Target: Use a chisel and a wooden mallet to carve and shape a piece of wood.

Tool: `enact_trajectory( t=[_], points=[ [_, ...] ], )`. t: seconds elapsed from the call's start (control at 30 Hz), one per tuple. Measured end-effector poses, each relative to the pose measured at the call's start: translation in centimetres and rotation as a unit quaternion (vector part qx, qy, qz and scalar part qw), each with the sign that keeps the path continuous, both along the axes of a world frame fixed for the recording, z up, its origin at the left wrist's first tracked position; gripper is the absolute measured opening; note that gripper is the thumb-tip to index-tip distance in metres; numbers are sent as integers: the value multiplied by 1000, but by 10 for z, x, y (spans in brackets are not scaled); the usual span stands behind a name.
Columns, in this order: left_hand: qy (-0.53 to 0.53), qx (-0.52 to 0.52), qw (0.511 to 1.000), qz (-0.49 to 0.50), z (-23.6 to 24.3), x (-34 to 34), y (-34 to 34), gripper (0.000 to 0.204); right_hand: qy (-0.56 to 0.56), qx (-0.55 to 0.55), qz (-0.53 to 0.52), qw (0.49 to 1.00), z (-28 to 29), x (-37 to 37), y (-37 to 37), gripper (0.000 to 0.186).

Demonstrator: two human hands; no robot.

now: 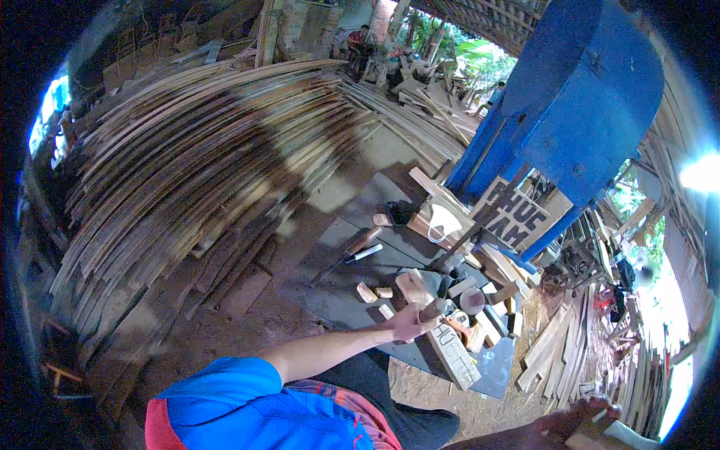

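My left hand is closed around a short cylindrical piece over the grey machine table, beside small wooden blocks and a lettered board. My right hand is at the lower right edge, closed on a pale piece, partly out of view. A wooden-handled tool and a white marker lie toward the table's left. A white mask-like item rests among wood pieces behind them.
A tall blue band saw stands over the table, a lettered sign on it. Long stacked planks fill the left side; offcuts and boards lean at right. A seated person is in the far background.
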State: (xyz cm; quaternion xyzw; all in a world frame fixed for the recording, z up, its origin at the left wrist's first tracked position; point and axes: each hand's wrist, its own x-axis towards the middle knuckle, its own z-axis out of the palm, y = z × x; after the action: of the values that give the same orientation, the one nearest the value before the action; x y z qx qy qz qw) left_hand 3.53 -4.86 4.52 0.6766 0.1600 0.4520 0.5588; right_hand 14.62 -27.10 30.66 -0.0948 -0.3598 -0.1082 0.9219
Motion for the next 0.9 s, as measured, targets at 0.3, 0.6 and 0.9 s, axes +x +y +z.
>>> enact_trajectory(
  t=[0.3, 0.6, 0.9],
  points=[
    [126, -152, 977, -79, -18, 11, 8, 16, -315, -795, -56, 515, -92, -18, 58, 37],
    [11, -97, 994, -40, -11, 4, -6, 22, -234, -667, -55, 706, -65, -10, 31, 38],
    [61, -111, 992, -18, 12, 0, -14, 25, -88, -365, 39, 926, -92, -2, 51, 55]
  ],
)
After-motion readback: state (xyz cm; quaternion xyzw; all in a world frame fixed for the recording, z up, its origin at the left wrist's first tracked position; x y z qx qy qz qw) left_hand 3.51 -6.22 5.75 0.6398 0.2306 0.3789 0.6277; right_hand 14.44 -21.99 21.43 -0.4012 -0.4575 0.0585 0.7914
